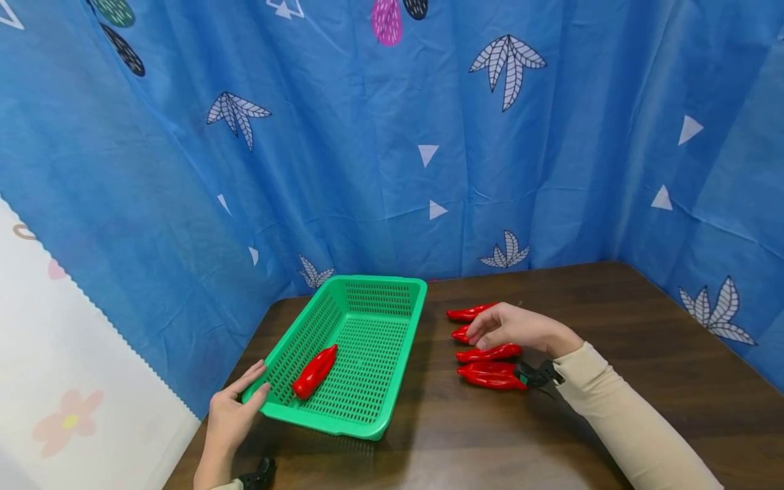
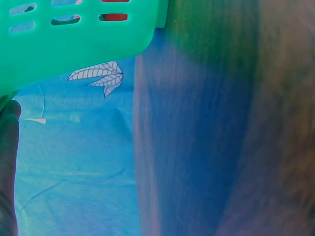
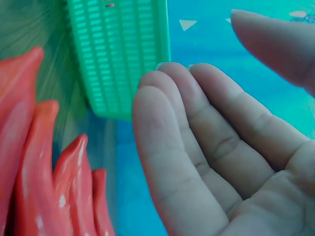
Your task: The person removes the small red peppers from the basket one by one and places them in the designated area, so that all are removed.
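Observation:
A green plastic basket (image 1: 324,423) stands at the left of the table, one red pepper (image 1: 315,372) lying inside it. My left hand (image 1: 233,415) grips the basket's near left corner, thumb over the rim; the left wrist view catches only part of that hand (image 2: 7,167) beside the basket wall (image 2: 74,49). To the right of the basket, several red peppers (image 1: 486,354) lie in a row. Above them hovers my right hand (image 1: 511,325), partly hiding the farther ones. In the right wrist view, the right hand (image 3: 221,142) has relaxed fingers and holds nothing, apart from the peppers (image 3: 34,172).
The dark wooden table (image 1: 465,435) ends at a blue patterned curtain (image 1: 380,156) behind and on the right. A white flowered cloth (image 1: 67,367) hangs at the left. Black bands sit on both wrists.

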Available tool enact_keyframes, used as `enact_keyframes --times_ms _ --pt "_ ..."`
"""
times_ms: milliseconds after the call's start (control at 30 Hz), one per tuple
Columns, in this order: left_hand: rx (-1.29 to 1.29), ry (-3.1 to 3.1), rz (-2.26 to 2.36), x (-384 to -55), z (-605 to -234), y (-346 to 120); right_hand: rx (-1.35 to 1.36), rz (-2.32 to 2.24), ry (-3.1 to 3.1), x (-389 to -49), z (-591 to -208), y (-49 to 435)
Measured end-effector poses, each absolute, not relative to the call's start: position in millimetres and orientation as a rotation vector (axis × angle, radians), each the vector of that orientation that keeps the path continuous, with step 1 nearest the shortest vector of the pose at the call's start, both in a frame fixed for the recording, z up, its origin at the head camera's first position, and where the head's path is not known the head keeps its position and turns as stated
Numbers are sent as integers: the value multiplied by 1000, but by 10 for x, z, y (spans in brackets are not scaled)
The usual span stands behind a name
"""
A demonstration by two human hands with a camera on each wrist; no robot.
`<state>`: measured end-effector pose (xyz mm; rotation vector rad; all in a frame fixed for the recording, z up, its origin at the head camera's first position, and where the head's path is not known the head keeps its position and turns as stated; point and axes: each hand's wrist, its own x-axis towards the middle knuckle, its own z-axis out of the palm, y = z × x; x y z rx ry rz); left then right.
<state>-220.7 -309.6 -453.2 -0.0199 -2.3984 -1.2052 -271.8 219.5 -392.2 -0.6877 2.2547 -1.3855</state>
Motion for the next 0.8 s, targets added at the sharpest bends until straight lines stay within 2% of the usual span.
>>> enact_keyframes --times_ms 800 --pt "-34 -2386 -1204 -2202 -4549 -3087 -862 -1414 2165 -3141 -3383 1219"
